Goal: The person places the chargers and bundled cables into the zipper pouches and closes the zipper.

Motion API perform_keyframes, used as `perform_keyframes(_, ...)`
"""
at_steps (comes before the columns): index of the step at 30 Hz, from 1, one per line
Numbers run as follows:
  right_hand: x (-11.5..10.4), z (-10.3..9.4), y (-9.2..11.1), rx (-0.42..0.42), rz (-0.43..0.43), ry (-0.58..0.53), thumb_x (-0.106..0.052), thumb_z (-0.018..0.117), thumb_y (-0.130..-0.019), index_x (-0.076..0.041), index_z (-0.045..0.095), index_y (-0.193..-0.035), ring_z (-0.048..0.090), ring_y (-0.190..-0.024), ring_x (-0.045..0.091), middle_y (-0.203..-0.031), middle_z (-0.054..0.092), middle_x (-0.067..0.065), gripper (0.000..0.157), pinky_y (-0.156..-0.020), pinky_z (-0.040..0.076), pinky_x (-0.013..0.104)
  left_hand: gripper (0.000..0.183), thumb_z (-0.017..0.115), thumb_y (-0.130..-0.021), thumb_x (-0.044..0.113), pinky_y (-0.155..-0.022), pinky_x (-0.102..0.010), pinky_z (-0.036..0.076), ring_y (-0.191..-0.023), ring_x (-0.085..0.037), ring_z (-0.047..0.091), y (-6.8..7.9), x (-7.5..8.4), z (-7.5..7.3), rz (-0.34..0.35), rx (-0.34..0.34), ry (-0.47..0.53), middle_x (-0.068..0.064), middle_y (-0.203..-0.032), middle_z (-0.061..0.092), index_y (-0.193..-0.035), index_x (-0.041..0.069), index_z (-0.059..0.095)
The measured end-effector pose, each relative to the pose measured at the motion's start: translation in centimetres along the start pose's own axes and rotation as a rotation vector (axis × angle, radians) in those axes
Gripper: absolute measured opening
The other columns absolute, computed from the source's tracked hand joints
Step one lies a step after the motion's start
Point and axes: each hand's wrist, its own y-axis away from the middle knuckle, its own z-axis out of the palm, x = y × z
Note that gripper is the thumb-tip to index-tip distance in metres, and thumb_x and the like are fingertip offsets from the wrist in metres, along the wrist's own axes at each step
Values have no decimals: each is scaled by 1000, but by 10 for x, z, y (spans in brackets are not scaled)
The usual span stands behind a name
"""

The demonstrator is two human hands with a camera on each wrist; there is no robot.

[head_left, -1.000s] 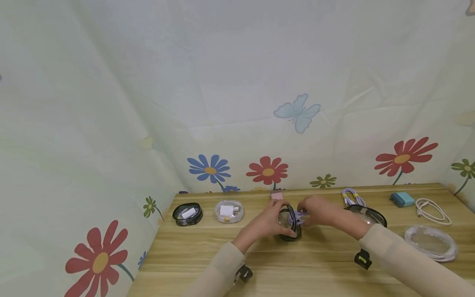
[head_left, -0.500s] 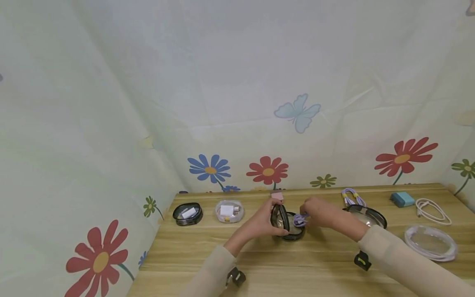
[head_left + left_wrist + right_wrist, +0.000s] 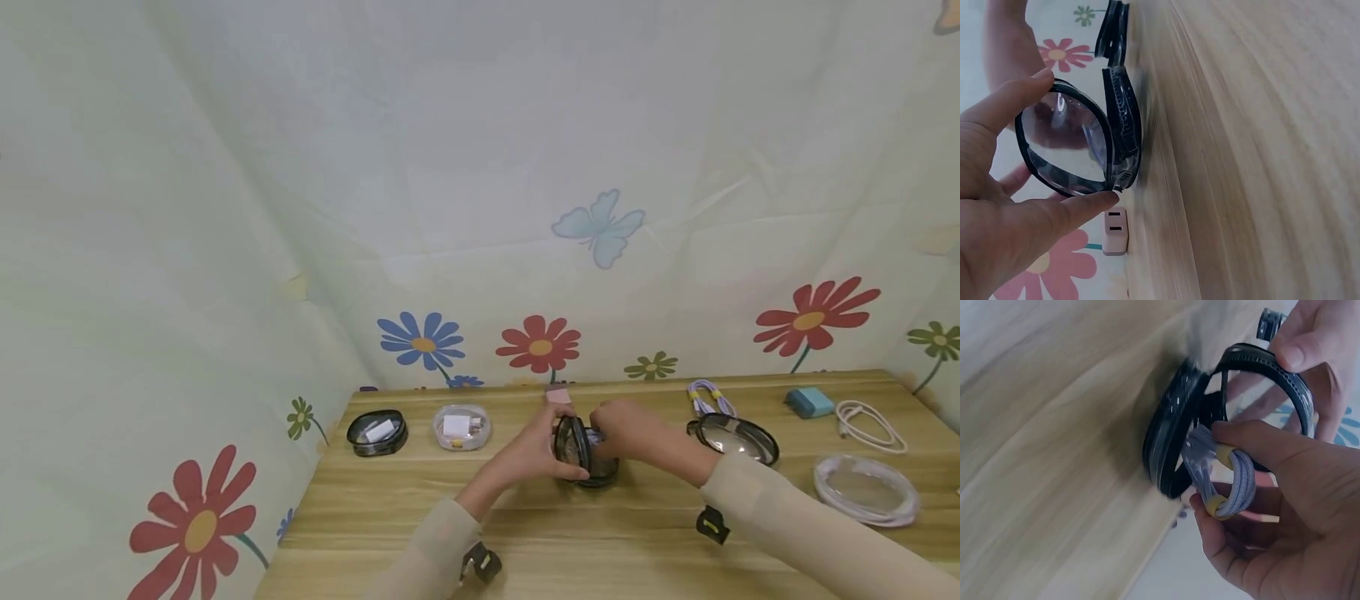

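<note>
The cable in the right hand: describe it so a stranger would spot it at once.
On the wooden table, find the open black-rimmed case gripped by the left hand. Beside its opening, the right hand pinches the cable, a pale purple coil with yellow bands. The similar purple cable lies toward the back; only this one is held.

Zip case (image 3: 1066, 134): clear glossy plastic panel with glare spots, shiny black trim, ridged zipper edge. Purple cable (image 3: 1244, 481): matt, smooth-looking strands; yellow ties (image 3: 1225, 455) look matt too (material hard to tell). Tabletop (image 3: 585, 546): wood grain, smooth, low sheen. Backdrop (image 3: 480, 167): printed sheet, creased, faintly shiny along folds, cloth or plastic unclear. Pink charger (image 3: 1115, 240): smooth, matt hard plastic. Teal charger (image 3: 817, 402): plastic. Sleeve (image 3: 810, 517): matt cloth.
</note>
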Motion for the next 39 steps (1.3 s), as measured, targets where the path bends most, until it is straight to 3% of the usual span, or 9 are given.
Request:
perform_keyframes(2, -3, 4, -3, 9, 33, -24, -8, 79, -78, -9, 59, -72, 36, -61, 14, -66, 47, -1, 21, -56, 31, 30, 85, 91, -77, 21, -109, -42, 45, -131, -23, 48, 1, 0, 1, 8, -13, -7, -9, -143, 44, -143, 9, 38)
perform_keyframes(6, -9, 11, -6, 38, 96, -48, -4, 76, -77, -5, 62, -77, 43, -63, 16, -69, 52, 3, 15, -57, 37, 32, 85, 90, -79, 22, -110, -45, 43, -132, -22, 48, 2, 1, 2, 0, -23, 12, -8, -143, 44, -144, 10, 38)
perform_keyframes(9, -12, 15, -6, 73, 109, -56, -7, 78, -77, -3, 64, -79, 50, -65, 17, -71, 58, 5, 15, -59, 45, 34, 84, 90, -79, 20, -110, -46, 44, -134, -26, 48, 4, 0, 2, -14, -16, 43, -7, -144, 43, -144, 13, 38)
perform_keyframes(12, -12, 17, -3, 79, 79, -56, -12, 78, -78, -5, 63, -75, 49, -61, 15, -67, 57, 3, 17, -57, 45, 31, 84, 89, -79, 20, -109, -43, 45, -135, -29, 48, 5, 0, 2, -19, -7, 56, -7, -147, 41, -144, 13, 38)
perform_keyframes(18, -2, 7, 4, -90, -30, -187, -17, 83, -79, -5, 64, -81, 37, -59, 9, -65, 47, -5, 23, -55, 32, 23, 86, 89, -80, 21, -109, -42, 45, -137, -32, 47, 4, -4, 1, -30, 16, 55, -9, -150, 41, -146, 8, 37)
perform_keyframes(23, 3, -2, 11, -201, -53, -211, -17, 87, -79, 2, 67, -104, 44, -69, 10, -77, 55, -1, 37, -61, 38, 26, 85, 90, -79, 22, -109, -43, 45, -137, -34, 47, 4, -4, -1, -40, 23, 61, -10, -151, 41, -145, 8, 38)
perform_keyframes(28, 5, -3, 11, -199, -62, -191, -16, 86, -81, 3, 67, -110, 53, -77, 13, -87, 62, 2, 40, -69, 47, 33, 84, 90, -79, 22, -108, -41, 46, -135, -33, 48, 2, -3, -2, -40, 22, 69, -10, -149, 42, -145, 8, 39)
perform_keyframes(34, 3, 0, 10, -170, -62, -114, -13, 84, -83, 6, 65, -121, 66, -98, 28, -105, 70, 11, 47, -85, 55, 47, 85, 89, -80, 25, -109, -41, 46, -136, -28, 46, 1, -6, -1, -44, 14, 63, -8, -150, 42, -146, 7, 39)
perform_keyframes(39, -1, 7, 11, -89, -62, -61, -11, 87, -79, 4, 67, -119, 66, -92, 25, -101, 71, 10, 47, -81, 55, 46, 84, 89, -80, 24, -111, -43, 44, -138, -26, 44, 1, -6, -1, -37, 15, 61, -8, -150, 42, -146, 6, 39)
